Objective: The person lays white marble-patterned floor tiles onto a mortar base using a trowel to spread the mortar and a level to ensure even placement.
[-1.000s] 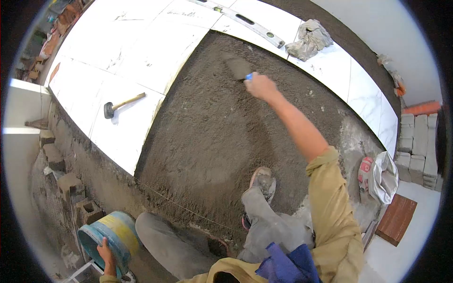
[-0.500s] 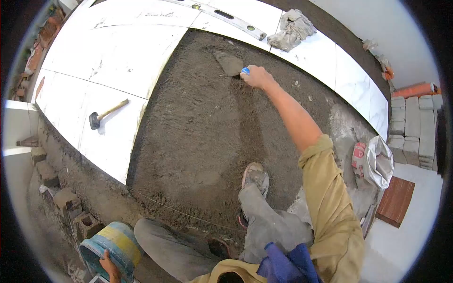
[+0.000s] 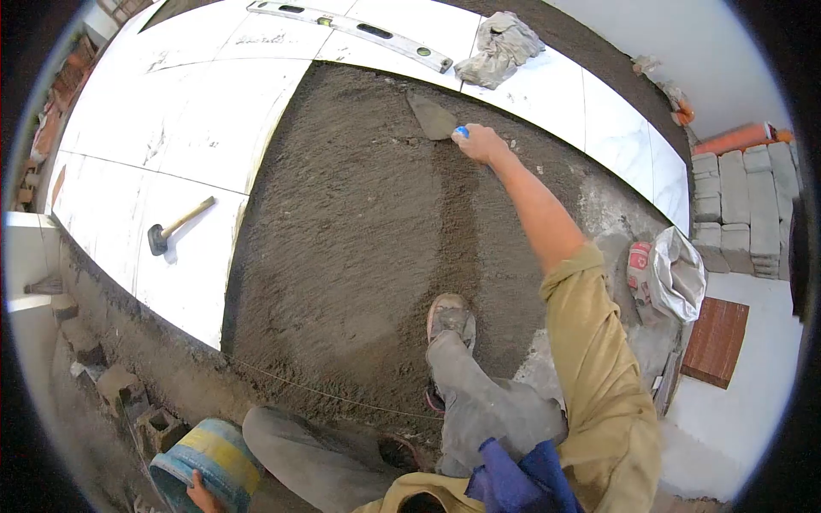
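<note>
My right hand (image 3: 481,144) is wrapped round the blue handle of a trowel (image 3: 434,118). The trowel's blade lies on the grey mortar bed (image 3: 359,214), close to the row of white tiles at the far side. At the lower left, my left hand (image 3: 203,494) grips the rim of a blue bucket (image 3: 224,457) with a yellow band. The bucket is tilted, and its inside is mostly out of sight. My shoe (image 3: 451,318) rests on the mortar between the two hands.
White tiles (image 3: 192,286) border the mortar, bearing a rubber mallet (image 3: 178,227), a spirit level (image 3: 374,32) and a crumpled grey cloth (image 3: 500,50). A string (image 3: 333,395) crosses the near side. An open sack (image 3: 678,274) and stacked blocks (image 3: 737,205) stand right; hollow blocks (image 3: 160,427) lie left.
The trowel in my right hand has moved to the right along the far edge of the mortar. My left hand stays on the bucket. The whole view has shifted slightly.
</note>
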The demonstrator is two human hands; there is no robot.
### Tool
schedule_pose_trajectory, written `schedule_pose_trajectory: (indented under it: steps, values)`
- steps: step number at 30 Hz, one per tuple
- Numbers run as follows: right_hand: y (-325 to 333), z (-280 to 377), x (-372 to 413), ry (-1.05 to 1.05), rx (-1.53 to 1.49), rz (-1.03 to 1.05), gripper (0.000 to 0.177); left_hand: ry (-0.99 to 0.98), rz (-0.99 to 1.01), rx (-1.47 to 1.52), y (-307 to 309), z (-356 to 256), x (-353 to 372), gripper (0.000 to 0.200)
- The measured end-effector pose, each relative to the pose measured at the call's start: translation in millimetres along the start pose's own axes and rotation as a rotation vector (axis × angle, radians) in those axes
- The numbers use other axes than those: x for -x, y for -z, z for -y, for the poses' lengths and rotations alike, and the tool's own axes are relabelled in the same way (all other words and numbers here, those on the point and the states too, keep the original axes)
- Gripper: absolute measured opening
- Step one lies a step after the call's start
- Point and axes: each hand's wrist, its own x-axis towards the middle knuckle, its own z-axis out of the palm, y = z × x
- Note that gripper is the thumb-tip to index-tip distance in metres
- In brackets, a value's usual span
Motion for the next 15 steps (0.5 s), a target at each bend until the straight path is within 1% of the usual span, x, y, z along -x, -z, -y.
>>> schedule_pose_trajectory:
  steps: [2,3,4,5,6,7,8,9,10,11,12,13,14,15]
  values:
    - [-8,-30,2,-0.042,-0.045,0.021,0.061,-0.097,-0.045,-0.334,13,10,-18,0.06]
    - [-9,-43,6,-0.083,-0.058,0.001,0.06,-0.093,-0.047,-0.332,13,14,-19,0.06]
    - [-9,-52,9,-0.117,-0.069,-0.022,0.059,-0.022,-0.209,-0.402,3,12,-14,0.06]
    - [-11,-60,16,-0.157,-0.205,0.032,0.053,0.055,-0.37,-0.47,-7,6,-7,0.06]
    - [-8,-55,34,-0.194,-0.335,0.087,0.048,0.073,-0.371,-0.46,-10,4,-6,0.06]
    - [-12,-47,56,-0.286,-0.556,0.049,0.043,0.063,-0.235,-0.32,-6,3,-4,0.064]
    - [-11,-23,80,-0.38,-0.777,0.019,0.04,0.054,-0.106,-0.183,-2,0,2,0.068]
    - [-22,-8,81,-0.364,-0.764,0.034,0.04,0.079,-0.117,-0.244,-3,-8,11,0.074]
    - [-39,5,79,-0.38,-1.045,-0.026,0.036,0.1,-0.13,-0.242,-5,-10,14,0.074]
    - [-56,19,75,-0.396,-1.329,-0.085,0.032,0.065,-0.112,-0.19,-5,-9,14,0.076]
    - [-74,37,63,-0.366,-1.368,-0.081,0.03,0.026,-0.095,-0.14,-5,-11,17,0.078]
    - [-82,60,56,-0.314,-1.372,-0.076,0.029,0.037,-0.109,-0.143,-7,-17,21,0.078]
    - [-85,82,49,-0.279,-1.362,-0.004,0.028,0.058,-0.122,-0.195,-9,-25,25,0.079]
    - [-88,103,44,-0.191,-1.379,0.027,0.028,0.076,-0.134,-0.246,-9,-27,29,0.08]
